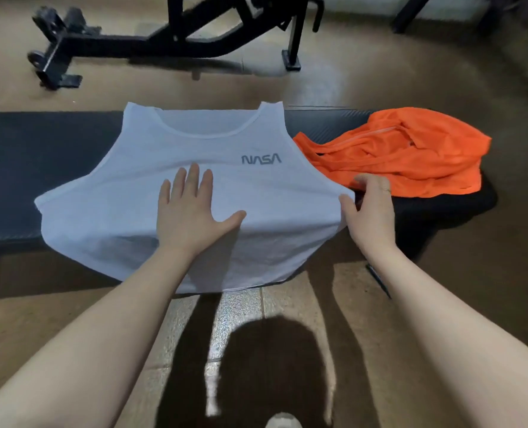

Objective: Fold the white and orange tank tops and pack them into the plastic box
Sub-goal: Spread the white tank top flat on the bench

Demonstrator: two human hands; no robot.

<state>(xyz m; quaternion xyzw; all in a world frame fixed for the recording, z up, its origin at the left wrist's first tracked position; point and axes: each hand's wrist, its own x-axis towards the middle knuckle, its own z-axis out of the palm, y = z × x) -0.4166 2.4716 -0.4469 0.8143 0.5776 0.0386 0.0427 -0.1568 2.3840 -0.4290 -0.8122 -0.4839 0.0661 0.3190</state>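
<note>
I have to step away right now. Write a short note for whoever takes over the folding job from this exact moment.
Left hand: flat, palm down, fingers straight, pressing the middle of the white tank top.
Right hand: fingers curled on the white top's right edge at the armhole corner, gripping it.
White top: spread logo side up across the dark bench pad, hem hanging over the near edge. No fold made yet.
Orange tank top: crumpled heap on the bench to the right, untouched.
Plastic box: not in view.
Left to do: fold the white top, fold the orange one, find the box and pack both.
</note>
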